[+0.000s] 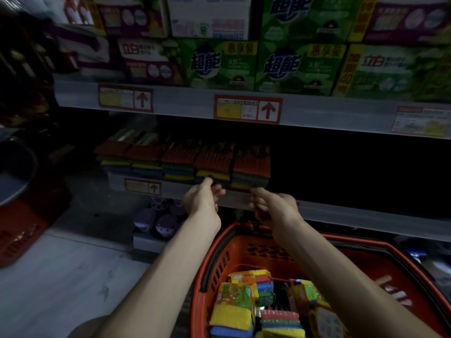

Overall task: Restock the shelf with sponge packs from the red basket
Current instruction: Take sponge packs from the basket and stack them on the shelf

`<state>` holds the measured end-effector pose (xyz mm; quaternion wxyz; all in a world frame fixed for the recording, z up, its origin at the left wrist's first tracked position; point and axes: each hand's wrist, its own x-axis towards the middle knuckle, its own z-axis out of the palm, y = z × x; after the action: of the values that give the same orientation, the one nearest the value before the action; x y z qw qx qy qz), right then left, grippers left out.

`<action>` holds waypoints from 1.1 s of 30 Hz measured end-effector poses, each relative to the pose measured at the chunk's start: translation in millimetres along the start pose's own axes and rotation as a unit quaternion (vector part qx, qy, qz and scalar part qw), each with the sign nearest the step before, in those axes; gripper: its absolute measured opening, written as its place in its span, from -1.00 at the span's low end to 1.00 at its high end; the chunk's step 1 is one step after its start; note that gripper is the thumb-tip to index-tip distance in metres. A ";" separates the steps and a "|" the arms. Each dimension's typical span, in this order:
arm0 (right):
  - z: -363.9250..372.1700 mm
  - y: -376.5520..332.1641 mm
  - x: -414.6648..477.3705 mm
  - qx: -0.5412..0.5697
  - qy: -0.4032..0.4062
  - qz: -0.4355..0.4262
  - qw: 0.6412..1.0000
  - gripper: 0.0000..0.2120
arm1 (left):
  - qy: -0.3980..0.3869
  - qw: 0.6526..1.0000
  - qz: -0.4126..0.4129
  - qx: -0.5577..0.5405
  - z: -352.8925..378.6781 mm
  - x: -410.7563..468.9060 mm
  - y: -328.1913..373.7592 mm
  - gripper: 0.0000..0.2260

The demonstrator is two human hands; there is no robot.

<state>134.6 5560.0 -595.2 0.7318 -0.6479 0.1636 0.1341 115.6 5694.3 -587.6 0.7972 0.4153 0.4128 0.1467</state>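
Presently we list the following.

Shelf [341,211]: grey middle tier, dark behind.

Sponge packs [185,159]: five stacks side by side along the shelf's front edge, toward its left end. Each has a red ribbed top over yellow, blue and green layers. Right of the fifth stack the shelf lies in shadow, and we cannot tell what it carries.

Our left hand [203,200]: raised to the shelf's front edge. The forefinger tip touches the yellow layer of the fourth stack from the left; the other fingers are loosely curled and grip nothing.

Our right hand [273,207]: near the left hand, at the front edge below the fifth stack. The fingers are bent loosely downward with nothing seen in them.

Red basket [240,242]: in front of the shelf, below both forearms, with a black handle lying along its left rim.

Loose packs [234,311]: several lie jumbled in the basket, in yellow, blue, green and red with printed wrappers.

Detergent boxes [219,64]: green and purple, stacked two high on the tier above.

Price tags [247,109]: red-framed with up arrows, on the upper tier's front edge. A smaller one is on the shelf's front edge, left of our left hand.

Purple items [158,220]: on the lowest tier, too dim to name.

Dark basin [14,172]: at the far left, above a second red crate [22,230].
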 end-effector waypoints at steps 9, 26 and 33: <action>11.6 -9.6 4.0 0.072 0.034 0.015 0.997 -0.82 | 0.038 0.999 0.026 0.001 2.6 8.3 5.2 -0.90; 18.7 -5.6 10.0 0.072 0.053 0.003 0.996 -0.88 | 0.043 0.999 -0.005 -0.024 7.1 5.1 18.9 -0.82; 9.6 -1.9 8.2 0.037 0.039 -0.018 0.998 -0.76 | 0.023 0.999 -0.004 -0.027 6.1 1.0 18.1 -0.81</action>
<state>143.4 5569.2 -595.9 0.7504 -0.6280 0.1856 0.0895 123.0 5702.7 -572.0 0.7991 0.3885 0.4285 0.1641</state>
